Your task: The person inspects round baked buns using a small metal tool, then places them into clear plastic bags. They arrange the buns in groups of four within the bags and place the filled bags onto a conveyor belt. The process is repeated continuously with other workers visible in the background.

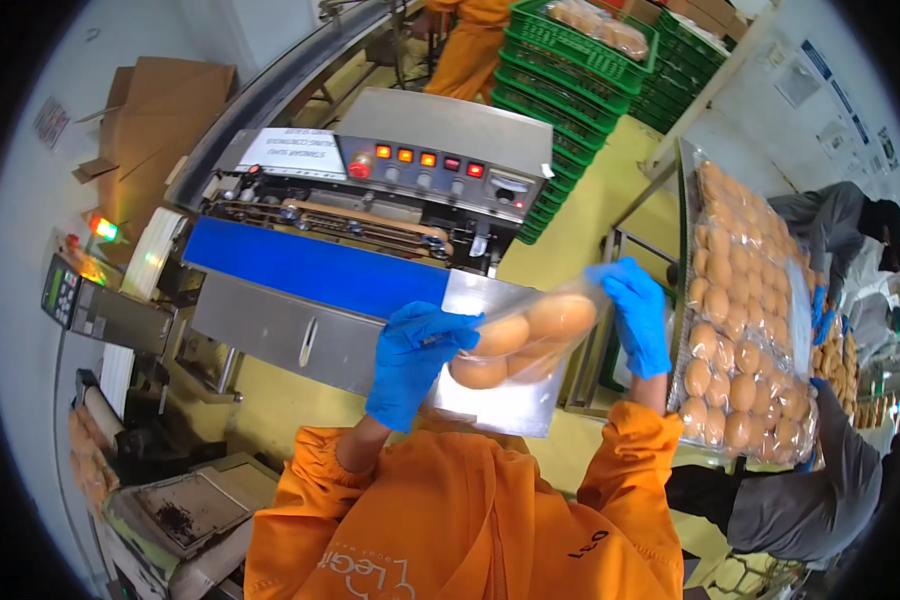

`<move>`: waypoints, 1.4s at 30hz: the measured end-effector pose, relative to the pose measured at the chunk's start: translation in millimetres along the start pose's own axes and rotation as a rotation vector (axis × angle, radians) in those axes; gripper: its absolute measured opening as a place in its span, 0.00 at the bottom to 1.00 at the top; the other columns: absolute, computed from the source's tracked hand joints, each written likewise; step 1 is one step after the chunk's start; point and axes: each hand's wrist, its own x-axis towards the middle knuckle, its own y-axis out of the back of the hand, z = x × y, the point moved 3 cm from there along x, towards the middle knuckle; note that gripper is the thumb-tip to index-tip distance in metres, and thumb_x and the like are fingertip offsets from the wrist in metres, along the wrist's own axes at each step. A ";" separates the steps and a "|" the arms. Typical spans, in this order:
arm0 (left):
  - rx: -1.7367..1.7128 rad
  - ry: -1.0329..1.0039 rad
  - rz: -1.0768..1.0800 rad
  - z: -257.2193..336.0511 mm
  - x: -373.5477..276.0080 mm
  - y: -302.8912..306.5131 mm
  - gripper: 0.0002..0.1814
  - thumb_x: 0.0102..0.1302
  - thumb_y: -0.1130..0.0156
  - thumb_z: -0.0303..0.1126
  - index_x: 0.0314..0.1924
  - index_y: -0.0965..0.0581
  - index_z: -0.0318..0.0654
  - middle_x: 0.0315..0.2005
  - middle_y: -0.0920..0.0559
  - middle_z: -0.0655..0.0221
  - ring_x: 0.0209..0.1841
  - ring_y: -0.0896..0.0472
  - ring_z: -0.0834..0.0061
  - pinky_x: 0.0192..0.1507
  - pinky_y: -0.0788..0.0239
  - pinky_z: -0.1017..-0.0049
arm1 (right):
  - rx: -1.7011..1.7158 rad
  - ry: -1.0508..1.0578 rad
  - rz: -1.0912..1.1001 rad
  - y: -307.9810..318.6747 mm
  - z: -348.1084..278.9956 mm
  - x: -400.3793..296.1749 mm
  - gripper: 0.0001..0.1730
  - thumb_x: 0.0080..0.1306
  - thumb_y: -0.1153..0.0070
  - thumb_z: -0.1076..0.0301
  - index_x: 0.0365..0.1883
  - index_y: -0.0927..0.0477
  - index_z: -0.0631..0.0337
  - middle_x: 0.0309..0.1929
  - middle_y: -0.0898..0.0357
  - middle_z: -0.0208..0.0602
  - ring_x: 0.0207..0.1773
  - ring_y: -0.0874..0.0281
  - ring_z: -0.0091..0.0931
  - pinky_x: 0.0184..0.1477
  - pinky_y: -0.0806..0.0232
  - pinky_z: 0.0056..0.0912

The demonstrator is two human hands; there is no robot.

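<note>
My left hand (pixel 418 360), in a blue glove, pinches the left upper corner of a clear plastic bag of brown buns (pixel 525 337). The right upper corner of the bag is gripped by my right hand (pixel 635 311), gloved in blue too. Several round buns hang in the bag, above a shiny metal plate (pixel 499 409). This plate adjoins the blue conveyor belt (pixel 315 266) of a continuous band sealer (pixel 435 150), whose panel has lit switches and a red knob.
A table on the right holds many bagged buns (pixel 742 360). Green plastic crates (pixel 570 97) are stacked behind the sealer. Co-workers in grey (pixel 802 502) stand at the far right, one in orange (pixel 469 49) at the top. A machine with a keypad (pixel 64 289) is at left.
</note>
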 end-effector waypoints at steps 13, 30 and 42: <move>0.925 0.196 -0.508 -187.4 -88.5 65.5 0.05 0.46 0.32 0.35 0.26 0.19 0.51 0.24 0.23 0.74 0.32 0.24 0.70 0.34 0.33 0.70 | -0.767 -0.041 -0.096 -39.0 168.3 -201.6 0.08 0.49 0.43 0.67 0.31 0.21 0.49 0.31 0.26 0.33 0.36 0.29 0.35 0.36 0.33 0.37; 1.226 -0.227 -0.402 -200.8 -111.0 61.9 0.06 0.53 0.37 0.35 0.32 0.22 0.58 0.30 0.25 0.75 0.32 0.27 0.67 0.32 0.34 0.68 | -0.856 0.145 0.108 -52.4 165.4 -229.8 0.08 0.53 0.44 0.67 0.32 0.25 0.53 0.27 0.29 0.35 0.33 0.30 0.37 0.34 0.35 0.40; 1.171 -0.323 -0.411 -162.2 -95.4 51.3 0.09 0.51 0.36 0.33 0.34 0.21 0.60 0.29 0.25 0.77 0.31 0.27 0.69 0.30 0.34 0.70 | -0.823 0.077 0.129 -43.2 152.0 -223.7 0.19 0.48 0.45 0.77 0.41 0.23 0.52 0.31 0.27 0.33 0.36 0.30 0.35 0.35 0.34 0.36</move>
